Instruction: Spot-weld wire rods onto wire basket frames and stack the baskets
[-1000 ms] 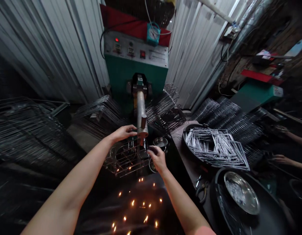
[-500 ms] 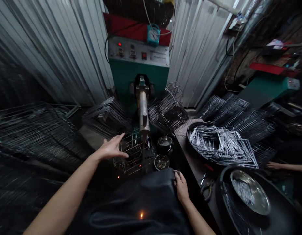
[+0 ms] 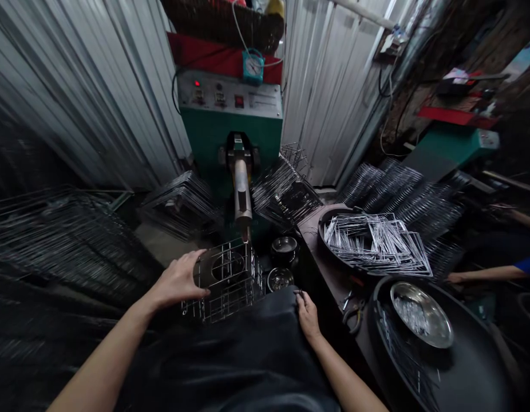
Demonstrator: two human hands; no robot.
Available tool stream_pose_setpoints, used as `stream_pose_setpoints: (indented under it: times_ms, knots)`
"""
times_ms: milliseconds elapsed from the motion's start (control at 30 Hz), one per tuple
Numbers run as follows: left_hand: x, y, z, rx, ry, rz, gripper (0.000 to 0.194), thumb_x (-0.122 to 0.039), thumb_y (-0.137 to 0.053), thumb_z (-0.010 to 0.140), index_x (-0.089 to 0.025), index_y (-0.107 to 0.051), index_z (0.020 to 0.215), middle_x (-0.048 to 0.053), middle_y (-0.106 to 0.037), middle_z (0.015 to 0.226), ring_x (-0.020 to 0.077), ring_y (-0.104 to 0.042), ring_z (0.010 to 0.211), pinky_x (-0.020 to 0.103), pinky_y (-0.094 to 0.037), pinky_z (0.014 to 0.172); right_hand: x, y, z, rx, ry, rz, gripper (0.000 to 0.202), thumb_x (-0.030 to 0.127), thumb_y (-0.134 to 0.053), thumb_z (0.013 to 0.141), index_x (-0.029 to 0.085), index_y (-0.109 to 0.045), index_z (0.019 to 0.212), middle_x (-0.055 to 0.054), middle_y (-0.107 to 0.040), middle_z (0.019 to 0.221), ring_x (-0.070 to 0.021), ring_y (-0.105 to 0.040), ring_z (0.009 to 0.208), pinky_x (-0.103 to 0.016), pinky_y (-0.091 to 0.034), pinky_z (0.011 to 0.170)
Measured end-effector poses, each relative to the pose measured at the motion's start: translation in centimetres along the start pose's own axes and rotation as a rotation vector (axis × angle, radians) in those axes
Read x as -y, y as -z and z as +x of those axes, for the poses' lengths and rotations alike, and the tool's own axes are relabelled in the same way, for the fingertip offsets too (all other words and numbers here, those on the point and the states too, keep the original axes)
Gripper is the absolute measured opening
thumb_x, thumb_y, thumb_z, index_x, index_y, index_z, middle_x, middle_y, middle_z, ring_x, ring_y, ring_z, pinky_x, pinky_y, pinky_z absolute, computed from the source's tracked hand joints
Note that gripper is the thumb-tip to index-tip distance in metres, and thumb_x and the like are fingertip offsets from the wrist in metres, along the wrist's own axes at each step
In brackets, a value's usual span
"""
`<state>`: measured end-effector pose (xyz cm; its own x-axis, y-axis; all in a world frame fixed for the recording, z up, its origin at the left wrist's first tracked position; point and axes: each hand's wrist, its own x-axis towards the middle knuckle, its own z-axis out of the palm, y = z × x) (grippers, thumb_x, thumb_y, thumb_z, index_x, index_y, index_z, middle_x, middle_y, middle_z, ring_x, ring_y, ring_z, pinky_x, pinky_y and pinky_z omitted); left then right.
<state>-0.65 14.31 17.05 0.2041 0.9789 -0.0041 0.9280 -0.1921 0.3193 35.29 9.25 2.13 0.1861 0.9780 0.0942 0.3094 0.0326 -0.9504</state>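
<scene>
gripping wire rack by edge in half-closed left hand; curling right hand at black lap cover, unclear if gripping; could snag welder arm if tilted.

Bare forearms, glossy black apron, seemingly

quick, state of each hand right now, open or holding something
Left hand: closed on the left side of the wire rack.
Right hand: fingers curled by the black sheet's edge; cannot tell if gripping anything.
</scene>
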Motion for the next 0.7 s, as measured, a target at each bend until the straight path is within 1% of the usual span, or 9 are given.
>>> stream_pose_setpoints:
  times_ms: [167, 333, 533, 633, 700]
  knots:
    - [-0.7, 0.8, -0.2, 0.028, 0.023, 0.007, 0.092, -0.044, -0.066, 0.054, -0.009, -0.031, 0.132, 0.017, -0.043, 0.133, 0.0303, -0.043, 0.120, 0.042, -0.035, 0.102, 0.0, 0.1, -0.2, -0.001, 0.025, -0.025, 0.038, 0.044, -0.042, 0.086, 0.014, -0.063, 0.097, -0.009, -0.067, 0.091, -0.0200, -0.061, 0.084, -0.028, -0.046, 0.077]
    - [-1.0, 1.0, -0.1, 0.060, 0.062, 0.001, 0.091, -0.046, -0.065, 0.054, -0.010, -0.033, 0.131, 0.016, -0.046, 0.131, 0.0298, -0.046, 0.118, 0.039, -0.039, 0.098, -0.1, 0.3, -0.4, -0.019, 0.049, -0.037, 0.035, 0.042, -0.042, 0.087, 0.015, -0.063, 0.095, -0.008, -0.067, 0.090, -0.0197, -0.062, 0.084, -0.027, -0.046, 0.076]
    - [-1.7, 1.5, -0.5, 0.059, 0.111, 0.055, 0.084, -0.048, -0.063, 0.056, -0.014, -0.037, 0.128, 0.015, -0.052, 0.125, 0.0317, -0.052, 0.111, 0.041, -0.042, 0.093, 0.3, 0.1, -0.4, -0.031, 0.038, -0.035, 0.036, 0.044, -0.042, 0.086, 0.016, -0.064, 0.094, -0.008, -0.067, 0.088, -0.0205, -0.062, 0.084, -0.028, -0.047, 0.076]
    - [-1.3, 1.4, -1.2, 0.070, 0.124, 0.052, 0.083, -0.051, -0.064, 0.057, -0.013, -0.038, 0.126, 0.016, -0.054, 0.123, 0.0314, -0.054, 0.108, 0.040, -0.045, 0.088, 1.3, 0.7, -2.2, -0.059, 0.016, -0.026, 0.032, 0.041, -0.043, 0.086, 0.017, -0.064, 0.092, -0.006, -0.067, 0.087, -0.0192, -0.062, 0.082, -0.028, -0.048, 0.074]
    - [-1.1, 1.0, -1.2, 0.075, 0.116, 0.066, 0.079, -0.053, -0.064, 0.060, -0.015, -0.039, 0.125, 0.013, -0.057, 0.118, 0.0288, -0.057, 0.103, 0.038, -0.048, 0.084, 2.1, 2.1, -4.2, -0.060, 0.009, -0.051, 0.028, 0.037, -0.045, 0.086, 0.019, -0.065, 0.089, -0.004, -0.067, 0.082, -0.0177, -0.062, 0.078, -0.026, -0.048, 0.072]
